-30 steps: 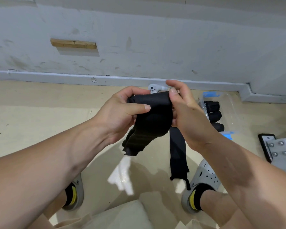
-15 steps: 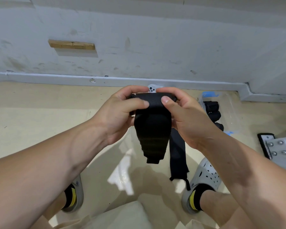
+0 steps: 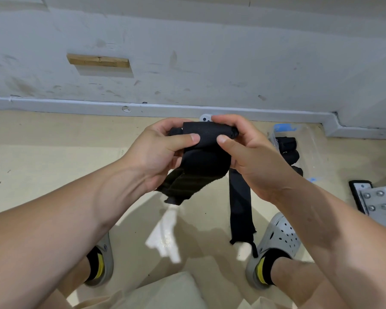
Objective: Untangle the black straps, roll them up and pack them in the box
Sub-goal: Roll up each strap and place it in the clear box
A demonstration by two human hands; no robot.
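1. Presently, packing is partly done. Several rolled straps (image 3: 286,144) lie inside the clear box (image 3: 314,139), which sits on the floor (image 3: 54,152) to the right of the hands (at least three dark rolls show; the exact count cannot be read).
2. The step in progress appears to be rolling. The held strap (image 3: 207,134) is in the air between both hands, in front of the person and above the floor. Its upper part is wound into a roll, and its loose tail (image 3: 187,186) hangs below.
3. Grip state:
   - The left hand (image 3: 161,150) has its thumb pressed on the front of the roll and its fingers curled round behind the left end.
   - The right hand (image 3: 250,157) has its thumb on the front and its fingers curled over the top and the right end.
   - Both grips are narrow and closed on the roll.
4. Work remaining, as judged:
   - Wind in the loose tail.
   - Place the roll in the clear box.
   - Process the floor strap (image 3: 241,204), which lies flat and unrolled.
5. Orientation:
   - The long axis of the roll runs left to right across the view, with one end facing each palm.
   - The loose tail hangs downward, skewed toward the left.
   - The long axis of the floor strap runs from beneath the right hand toward the person. Its frayed end lies just beside the right shoe (image 3: 276,241).
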